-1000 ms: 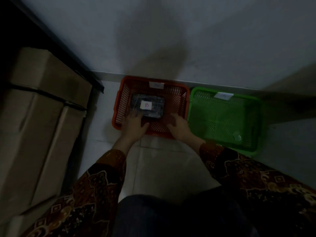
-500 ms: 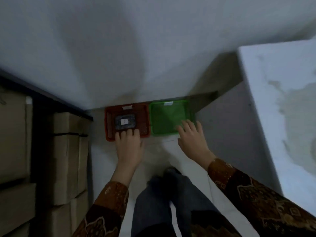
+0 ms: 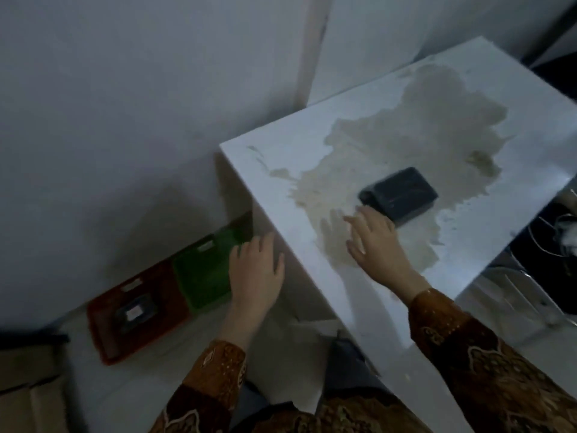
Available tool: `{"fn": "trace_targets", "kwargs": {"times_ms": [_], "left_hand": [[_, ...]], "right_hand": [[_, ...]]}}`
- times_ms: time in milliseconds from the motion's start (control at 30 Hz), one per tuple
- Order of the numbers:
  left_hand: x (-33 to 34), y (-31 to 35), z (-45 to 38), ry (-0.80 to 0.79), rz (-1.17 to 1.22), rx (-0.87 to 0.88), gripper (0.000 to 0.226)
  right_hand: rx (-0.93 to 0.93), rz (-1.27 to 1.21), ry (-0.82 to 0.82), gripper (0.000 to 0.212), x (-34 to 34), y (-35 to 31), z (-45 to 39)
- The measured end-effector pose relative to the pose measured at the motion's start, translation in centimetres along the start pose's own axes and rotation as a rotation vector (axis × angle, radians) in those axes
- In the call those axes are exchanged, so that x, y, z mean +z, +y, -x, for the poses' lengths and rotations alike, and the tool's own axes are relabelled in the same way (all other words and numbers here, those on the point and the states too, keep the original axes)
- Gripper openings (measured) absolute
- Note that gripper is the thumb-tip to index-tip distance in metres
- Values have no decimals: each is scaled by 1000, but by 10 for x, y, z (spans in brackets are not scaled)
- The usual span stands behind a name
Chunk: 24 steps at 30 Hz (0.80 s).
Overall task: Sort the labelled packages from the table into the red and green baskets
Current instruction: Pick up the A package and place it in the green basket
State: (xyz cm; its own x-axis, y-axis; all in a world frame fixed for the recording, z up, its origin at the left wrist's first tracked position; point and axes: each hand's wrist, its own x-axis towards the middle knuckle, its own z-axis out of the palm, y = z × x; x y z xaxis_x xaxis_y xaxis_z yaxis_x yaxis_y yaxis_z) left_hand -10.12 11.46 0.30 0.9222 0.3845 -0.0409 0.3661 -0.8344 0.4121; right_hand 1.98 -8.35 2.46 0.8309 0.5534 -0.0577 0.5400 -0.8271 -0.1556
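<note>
A dark wrapped package (image 3: 399,194) lies on the white table (image 3: 312,157), its label not visible. My right hand (image 3: 376,242) is stretched over the tabletop with fingers spread, its fingertips just short of the package's near-left corner. My left hand (image 3: 256,270) hangs open in the air beside the table's left edge, above the green basket (image 3: 199,276). On the floor by the wall, the red basket (image 3: 103,332) holds one dark package (image 3: 135,312) with a white label. The green basket looks empty where it shows.
A large worn, stained patch covers the tabletop's middle. Cardboard boxes (image 3: 28,392) stand at the lower left. To the right of the table are a dark space with wires (image 3: 562,232) and metal legs. A wall rises behind the baskets.
The view has swung up and right from the baskets to the table. My right hand has moved from over the green basket onto the tabletop; my left hand has left the red basket.
</note>
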Motion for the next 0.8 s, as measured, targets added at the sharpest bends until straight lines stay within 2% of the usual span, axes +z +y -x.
{"fn": "trace_targets", "kwargs": {"times_ms": [67, 133, 200, 300, 367, 467, 533, 600, 667, 733, 800], "left_hand": [[27, 50, -10, -29, 76, 73, 45], [55, 95, -22, -63, 118, 119, 48], [81, 134, -38, -108, 174, 69, 55], [111, 179, -62, -193, 287, -103, 74], [126, 200, -72, -189, 321, -130, 80], [143, 218, -79, -185, 171, -65, 72], [146, 224, -82, -130, 158, -94, 59], [137, 230, -86, -40, 250, -116, 49], [119, 237, -86, 78, 435, -100, 45], [99, 239, -88, 223, 621, -167, 35], [79, 236, -93, 314, 681, -253, 25]], "right_hand": [[80, -77, 54, 50, -13, 64, -7], [148, -110, 26, 59, -21, 124, -20], [179, -126, -48, 75, -22, 175, -38], [166, -204, -196, 96, -14, 230, -56], [84, -276, -265, 95, -6, 250, -61], [-38, -434, -249, 75, -1, 264, -61], [-90, -477, -157, 61, -2, 267, -63], [-126, -481, -62, 55, -10, 270, -67], [-170, -502, 13, 60, -24, 272, -72], [-273, -529, 19, 74, -43, 271, -80], [-378, -526, 3, 82, -62, 265, -90]]}}
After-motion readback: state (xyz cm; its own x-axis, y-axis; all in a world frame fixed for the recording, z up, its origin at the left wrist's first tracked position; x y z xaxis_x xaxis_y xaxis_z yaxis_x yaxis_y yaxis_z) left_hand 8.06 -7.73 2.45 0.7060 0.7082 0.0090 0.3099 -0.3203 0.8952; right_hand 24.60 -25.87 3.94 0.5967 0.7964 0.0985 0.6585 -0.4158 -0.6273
